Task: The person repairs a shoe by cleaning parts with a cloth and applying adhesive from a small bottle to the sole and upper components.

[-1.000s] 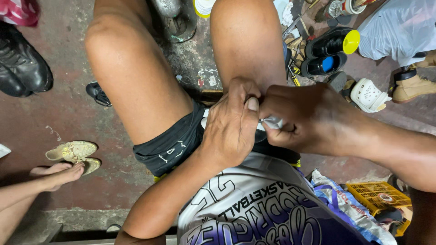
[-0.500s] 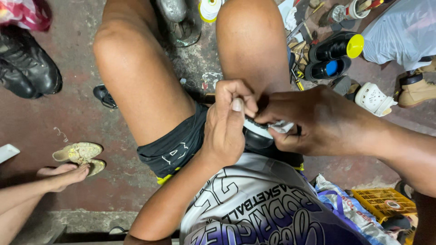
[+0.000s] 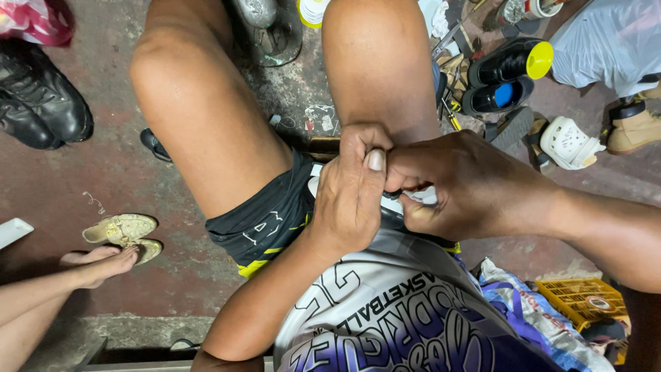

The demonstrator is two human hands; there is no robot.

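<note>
Two hands meet over the lap in the head view. The left hand (image 3: 354, 189) and right hand (image 3: 458, 182) are both clenched on a small white item (image 3: 421, 196), mostly hidden between them. Black shoes (image 3: 506, 79) lie on the floor (image 3: 62, 172) beyond.

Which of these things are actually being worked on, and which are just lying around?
In hand:
left hand
right hand
small white thing pinched between them, too hidden to identify

Lying about:
black boots
white clog
black shoes
yellow crate
worn sandal
</note>
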